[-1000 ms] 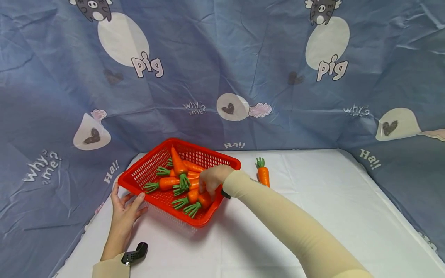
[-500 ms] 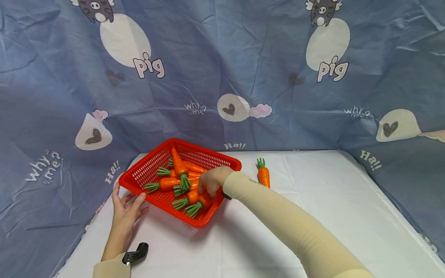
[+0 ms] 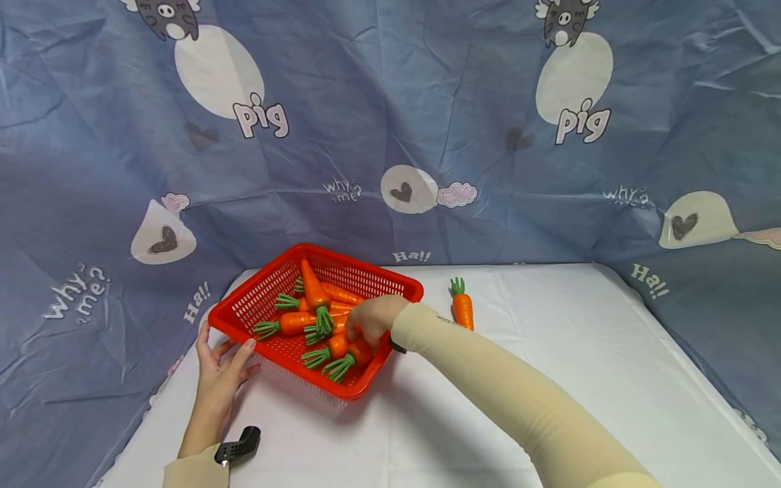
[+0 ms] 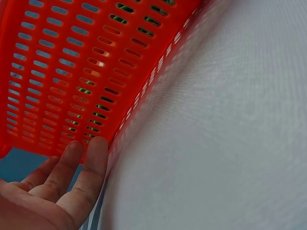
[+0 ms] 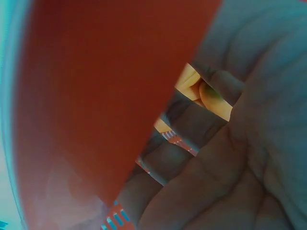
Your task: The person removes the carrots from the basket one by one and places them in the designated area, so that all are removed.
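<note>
A red perforated plastic basket (image 3: 378, 274) holds several orange carrots (image 3: 294, 323) with green tops. My left hand (image 3: 215, 379) is at the basket's left corner, thumb by the near rim. In the left wrist view its fairly straight fingers (image 4: 98, 158) touch the slotted wall (image 4: 62, 81). My right hand (image 3: 373, 318) reaches over the right side into the basket, fingers pointing down among the carrots. In the right wrist view the blurred basket wall (image 5: 96, 96) covers its fingertips, and carrot parts show between the fingers (image 5: 196, 117). Whether it grips a carrot is hidden.
One loose carrot (image 3: 462, 310) lies on the white tablecloth (image 3: 586, 352) right of the basket, its lower end behind my right sleeve (image 3: 488, 366). A blue printed curtain (image 3: 488, 224) hangs behind the table. A black band (image 3: 238, 445) sits on my left wrist.
Almost nothing has moved. The right hand shifts very slightly inside the basket; the left hand, basket and carrots stay in place.
</note>
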`<state>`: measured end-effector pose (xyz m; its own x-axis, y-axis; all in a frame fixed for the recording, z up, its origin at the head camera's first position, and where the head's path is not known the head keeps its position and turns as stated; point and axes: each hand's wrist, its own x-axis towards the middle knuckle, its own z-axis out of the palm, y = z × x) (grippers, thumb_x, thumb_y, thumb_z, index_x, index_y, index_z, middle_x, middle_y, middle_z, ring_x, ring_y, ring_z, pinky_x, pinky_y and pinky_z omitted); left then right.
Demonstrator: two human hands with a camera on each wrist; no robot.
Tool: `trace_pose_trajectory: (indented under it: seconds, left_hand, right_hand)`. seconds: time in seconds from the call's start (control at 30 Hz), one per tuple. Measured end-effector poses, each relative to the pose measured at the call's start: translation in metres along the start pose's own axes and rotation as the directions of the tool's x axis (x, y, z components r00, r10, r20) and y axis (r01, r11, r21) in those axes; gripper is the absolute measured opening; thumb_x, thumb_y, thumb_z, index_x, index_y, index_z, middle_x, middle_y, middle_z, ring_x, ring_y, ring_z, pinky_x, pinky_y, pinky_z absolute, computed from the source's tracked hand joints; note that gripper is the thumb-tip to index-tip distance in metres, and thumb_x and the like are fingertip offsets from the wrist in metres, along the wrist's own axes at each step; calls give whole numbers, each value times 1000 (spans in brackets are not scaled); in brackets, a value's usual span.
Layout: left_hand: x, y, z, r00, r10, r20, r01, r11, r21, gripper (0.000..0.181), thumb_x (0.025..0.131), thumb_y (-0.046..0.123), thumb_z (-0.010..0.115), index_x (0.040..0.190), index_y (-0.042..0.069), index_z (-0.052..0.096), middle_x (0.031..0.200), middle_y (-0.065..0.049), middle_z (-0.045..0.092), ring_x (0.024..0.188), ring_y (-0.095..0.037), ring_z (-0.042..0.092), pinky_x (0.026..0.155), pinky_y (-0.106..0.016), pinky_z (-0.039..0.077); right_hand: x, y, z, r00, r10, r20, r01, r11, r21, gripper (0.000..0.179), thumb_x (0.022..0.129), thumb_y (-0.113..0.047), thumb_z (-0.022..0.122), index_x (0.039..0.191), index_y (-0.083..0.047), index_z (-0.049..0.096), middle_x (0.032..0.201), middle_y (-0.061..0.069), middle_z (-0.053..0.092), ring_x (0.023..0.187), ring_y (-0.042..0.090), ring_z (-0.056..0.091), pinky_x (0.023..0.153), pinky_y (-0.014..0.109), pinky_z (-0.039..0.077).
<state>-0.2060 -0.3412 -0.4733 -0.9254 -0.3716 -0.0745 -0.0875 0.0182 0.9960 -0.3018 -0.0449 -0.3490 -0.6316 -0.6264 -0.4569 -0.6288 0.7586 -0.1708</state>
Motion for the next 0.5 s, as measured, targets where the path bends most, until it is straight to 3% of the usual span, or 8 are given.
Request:
trace_pose_trajectory:
  seconds: [0.5]
  left_hand:
    - [0,1,0,1000,-14,2,14,1000,-6,103,105,34,71,164,57,-9,156,-4,32,112,2,59,82,-23,65]
  right_hand:
    - [-4,1,1,999,5,-33,-6,999,-39,40,91,-9,81,121,-34,73,122,-10,67,102,14,57,74,29,52]
